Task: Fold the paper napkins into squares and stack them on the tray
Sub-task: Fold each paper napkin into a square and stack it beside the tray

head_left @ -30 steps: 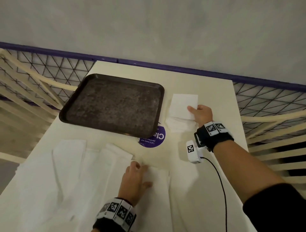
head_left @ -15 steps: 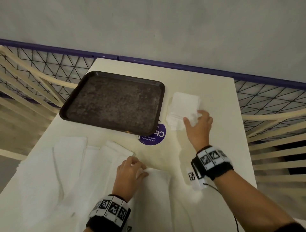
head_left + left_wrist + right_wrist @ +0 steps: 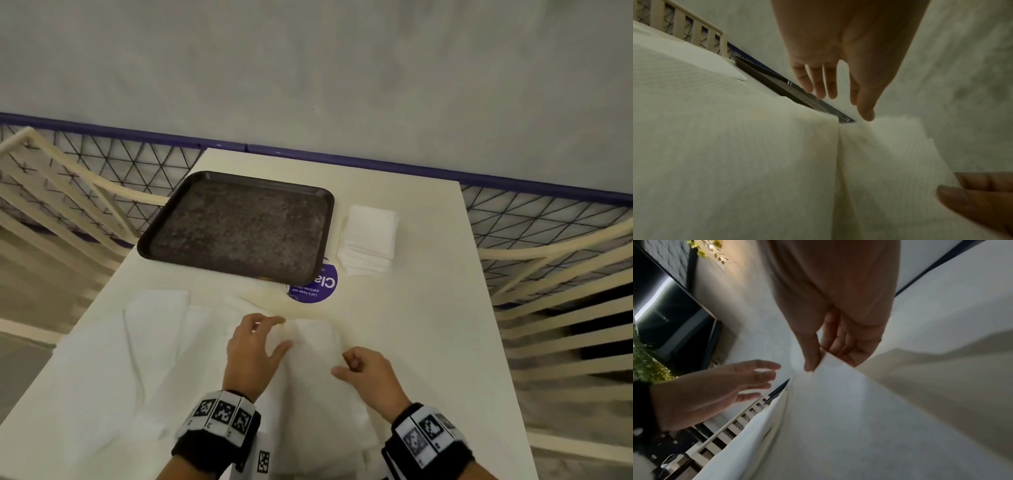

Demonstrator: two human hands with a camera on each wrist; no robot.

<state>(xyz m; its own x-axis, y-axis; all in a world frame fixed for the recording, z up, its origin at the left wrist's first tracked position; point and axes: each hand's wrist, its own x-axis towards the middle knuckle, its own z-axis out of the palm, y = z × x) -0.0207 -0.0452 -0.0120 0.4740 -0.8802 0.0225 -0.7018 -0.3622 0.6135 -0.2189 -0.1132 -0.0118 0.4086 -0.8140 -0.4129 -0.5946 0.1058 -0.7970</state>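
A dark, bare tray (image 3: pixel 239 222) sits at the far left of the cream table (image 3: pixel 421 308). To its right, on the table, is a stack of folded white napkins (image 3: pixel 370 236). An unfolded white napkin (image 3: pixel 311 373) lies at the near middle. My right hand (image 3: pixel 342 365) pinches its right edge between thumb and fingers, plain in the right wrist view (image 3: pixel 818 360). My left hand (image 3: pixel 282 332) hovers over the napkin's far left corner with fingers spread and relaxed (image 3: pixel 838 97), holding nothing.
More unfolded napkins (image 3: pixel 137 359) overlap across the near left of the table. A round purple sticker (image 3: pixel 317 287) shows beside the tray's near right corner. Cream railings with black mesh (image 3: pixel 68 192) flank the table, and a grey wall stands behind.
My right hand left the folded stack, came back toward me and took the near napkin's right edge. My left hand lifted its fingers off the napkin and spread them.
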